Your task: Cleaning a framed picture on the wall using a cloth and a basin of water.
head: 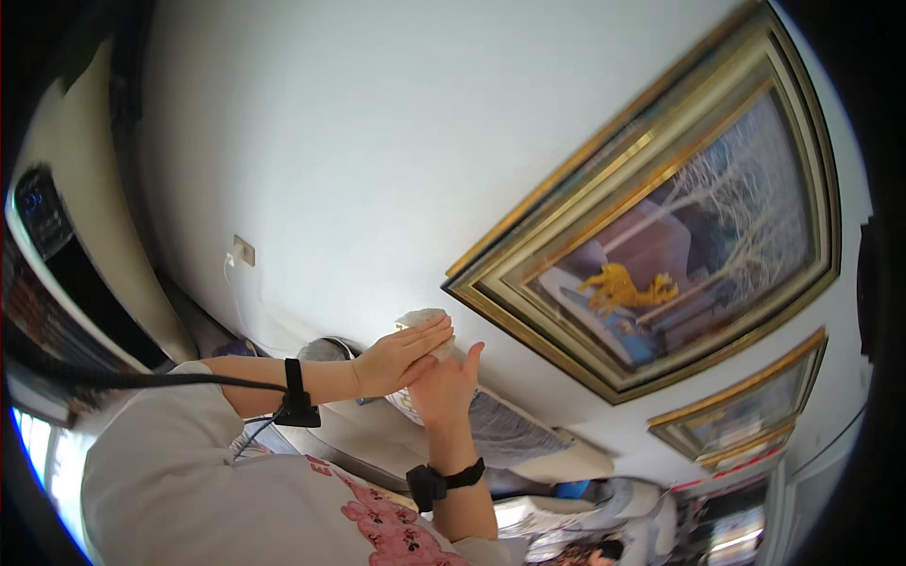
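Observation:
My left hand (400, 357) lies with its back towards me, across the palm of my right hand (444, 396). A crumpled white piece, perhaps a tissue or thin wrapper (425, 315), is pressed between the two palms. Its edge sticks out past my left fingers and shows small yellow marks; the rest is covered. My right thumb points away from the palm, while the other right fingers are mostly hidden. Each wrist wears a black strap with a small device, on the left (297, 396) and on the right (442, 484). A dark cable runs to the left strap.
A large gold-framed picture (623, 389) hangs on the white wall (368, 141), with a smaller one (743, 403) beyond. A plug sits in a wall socket (244, 251). An appliance with a lit display (42, 212) stands left. Sofa seating (382, 431) lies below; a person (601, 552) is partly visible.

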Available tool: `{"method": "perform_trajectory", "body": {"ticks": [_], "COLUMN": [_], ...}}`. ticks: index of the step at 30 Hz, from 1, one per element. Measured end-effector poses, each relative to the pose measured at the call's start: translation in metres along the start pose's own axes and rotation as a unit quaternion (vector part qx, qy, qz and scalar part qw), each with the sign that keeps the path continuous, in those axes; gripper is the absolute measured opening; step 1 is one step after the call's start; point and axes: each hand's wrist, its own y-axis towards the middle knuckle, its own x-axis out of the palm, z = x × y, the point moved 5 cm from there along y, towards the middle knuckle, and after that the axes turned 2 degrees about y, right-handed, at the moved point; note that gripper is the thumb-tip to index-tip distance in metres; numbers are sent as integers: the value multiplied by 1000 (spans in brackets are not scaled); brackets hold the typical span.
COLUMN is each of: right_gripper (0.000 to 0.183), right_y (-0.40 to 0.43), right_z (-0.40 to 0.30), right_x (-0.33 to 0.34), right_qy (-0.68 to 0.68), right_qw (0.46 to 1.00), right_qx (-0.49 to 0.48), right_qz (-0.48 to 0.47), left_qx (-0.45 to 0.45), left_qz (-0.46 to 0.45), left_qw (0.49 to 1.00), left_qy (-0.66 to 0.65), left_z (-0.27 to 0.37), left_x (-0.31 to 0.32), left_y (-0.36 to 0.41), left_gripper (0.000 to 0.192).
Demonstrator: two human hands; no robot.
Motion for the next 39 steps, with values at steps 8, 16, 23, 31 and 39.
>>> {"method": "perform_trajectory", "body": {"ticks": [8,16,23,31,39], "right_gripper": [60,54,67,78,86], "right_y": [-24,-133,-138,-85,-75], "right_z": [0,-20,-126,-200,-207], "right_x": [-24,-101,-119,-71,-89], "right_qy": [-336,-251,-630,-719,-755], "right_qw": [937,931,675,510,455], "right_qx": [-31,-14,-134,-268,-278], "right_qz": [91,264,359,389,381], "left_qx": [-296,-280,-216,-162,-199], "left_qz": [199,390,373,351,302], "left_qw": [921,860,886,904,919], "left_qy": [-155,-175,-170,-181,-157], "left_z": [-78,-97,-79,-36,-36], "left_x": [12,16,43,2,8], "left_y": [-13,55,55,114,112], "left_gripper": [38,27,34,38,39]}}
